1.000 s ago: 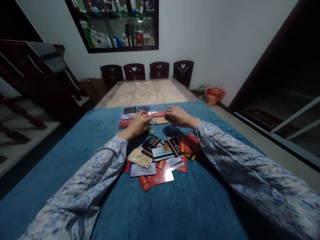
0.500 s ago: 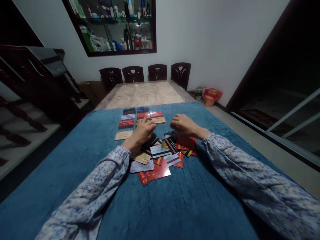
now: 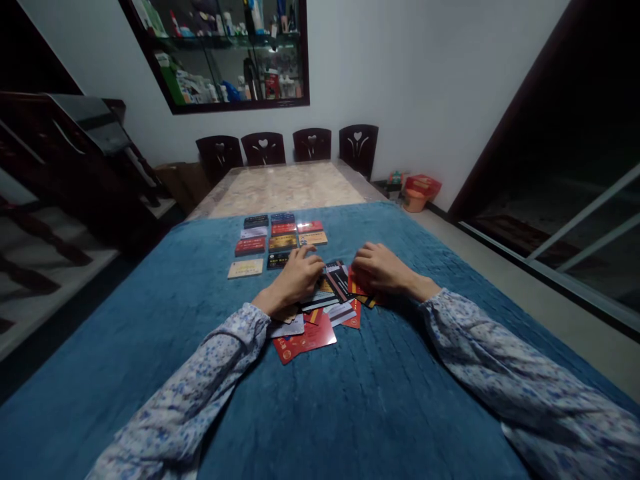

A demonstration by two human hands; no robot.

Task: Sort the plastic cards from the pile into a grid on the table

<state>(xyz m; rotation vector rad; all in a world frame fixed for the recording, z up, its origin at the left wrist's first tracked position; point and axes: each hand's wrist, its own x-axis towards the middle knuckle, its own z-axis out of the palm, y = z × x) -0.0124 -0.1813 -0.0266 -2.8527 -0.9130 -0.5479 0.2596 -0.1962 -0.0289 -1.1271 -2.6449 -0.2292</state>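
A loose, overlapping pile of plastic cards lies on the blue cloth (image 3: 320,400) between my two hands. My left hand (image 3: 299,275) is over the pile's left part, fingers apart and bent, nothing visibly held. On the right, my right hand (image 3: 381,268) has its fingers curled down at a red card (image 3: 356,283); its fingertips are partly hidden, so a grip is unclear. Between the hands lies a black card (image 3: 341,280) with a stripe. Nearer me are a large red card (image 3: 310,339) and a whitish card (image 3: 341,312). Just beyond my left hand lies a black card with gold print (image 3: 277,261).
Card stacks stand in rows farther out, among them a red stack (image 3: 250,246), a gold stack (image 3: 283,242) and a cream card (image 3: 245,268). Beyond the cloth is the bare marble tabletop (image 3: 285,187), with several dark chairs (image 3: 357,150) at its far end.
My left hand has moved right and nearer over the pile, uncovering the black card with gold print. My right hand has lowered onto the red cards. The view has shifted slightly.
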